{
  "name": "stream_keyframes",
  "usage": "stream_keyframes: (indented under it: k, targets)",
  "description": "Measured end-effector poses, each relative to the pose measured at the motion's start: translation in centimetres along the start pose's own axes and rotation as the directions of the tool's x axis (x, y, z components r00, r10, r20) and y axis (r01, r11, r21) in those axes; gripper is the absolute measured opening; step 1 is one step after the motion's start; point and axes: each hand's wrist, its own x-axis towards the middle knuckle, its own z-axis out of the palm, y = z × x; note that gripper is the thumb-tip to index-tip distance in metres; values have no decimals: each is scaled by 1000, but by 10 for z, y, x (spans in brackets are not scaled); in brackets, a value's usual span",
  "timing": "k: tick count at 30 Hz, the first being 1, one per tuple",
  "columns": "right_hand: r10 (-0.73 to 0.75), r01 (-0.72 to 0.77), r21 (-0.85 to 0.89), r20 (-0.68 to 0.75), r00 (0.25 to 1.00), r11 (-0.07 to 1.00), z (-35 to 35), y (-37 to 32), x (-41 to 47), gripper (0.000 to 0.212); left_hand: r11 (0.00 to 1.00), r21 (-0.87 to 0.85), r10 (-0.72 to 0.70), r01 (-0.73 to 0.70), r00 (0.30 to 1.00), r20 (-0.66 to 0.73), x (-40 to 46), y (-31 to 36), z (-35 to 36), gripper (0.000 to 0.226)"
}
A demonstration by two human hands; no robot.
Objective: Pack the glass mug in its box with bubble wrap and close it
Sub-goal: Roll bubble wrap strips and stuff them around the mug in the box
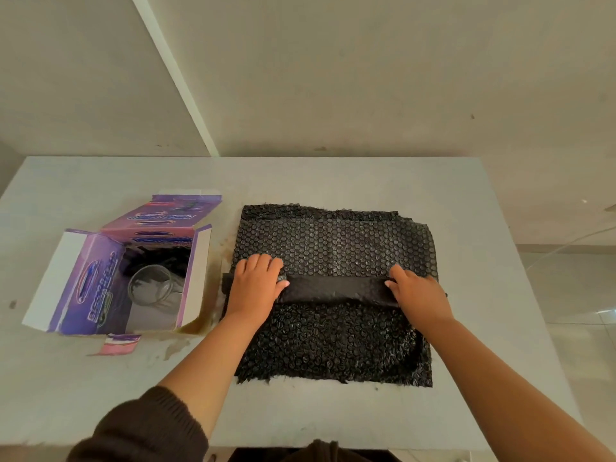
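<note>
A black sheet of bubble wrap lies spread on the table, with a smooth folded band running across its middle. My left hand grips the band's left end with curled fingers. My right hand pinches the band's right end. To the left lies the purple box on its side, flaps open toward me. The clear glass mug sits inside it, beside dark shredded filler at the back.
The grey table stands against a pale wall. A torn pink and purple scrap of card lies in front of the box. Brownish stains mark the tabletop by the box's right side. Tiled floor shows at the right.
</note>
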Motion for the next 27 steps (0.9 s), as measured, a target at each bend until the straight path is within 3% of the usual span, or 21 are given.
stream_keyframes:
  k: [3,6,8,12,15,18,23,27]
  targets:
    - [-14,22,47,-179,984,999,9,6,1,15,953,-294,61,-75,997,-56,2,5,2,19]
    - [-21,97,201,-351,936,975,18,7,-5,10,891,-450,88,-52,994,61,-2,6,4,28]
    - [-80,149,207,-308,948,967,25,9,-12,24,901,-426,136,-84,986,93,-8,1,7,44]
    - [-192,186,-48,-160,968,981,31,17,-25,57,939,-320,173,-126,977,124,-14,-4,10,51]
    - [-216,211,-45,-192,957,976,28,12,-22,47,935,-334,146,-116,987,69,-11,-3,6,41]
    - [-211,233,99,-191,959,967,18,6,-13,29,935,-346,115,-76,989,96,-4,-1,-3,37]
    - [-71,94,280,-92,993,955,-6,5,6,15,964,-262,15,44,976,219,18,-2,-16,46]
    - [-2,14,306,-40,999,952,-11,5,28,14,946,-303,-39,114,969,244,34,-6,-12,52]
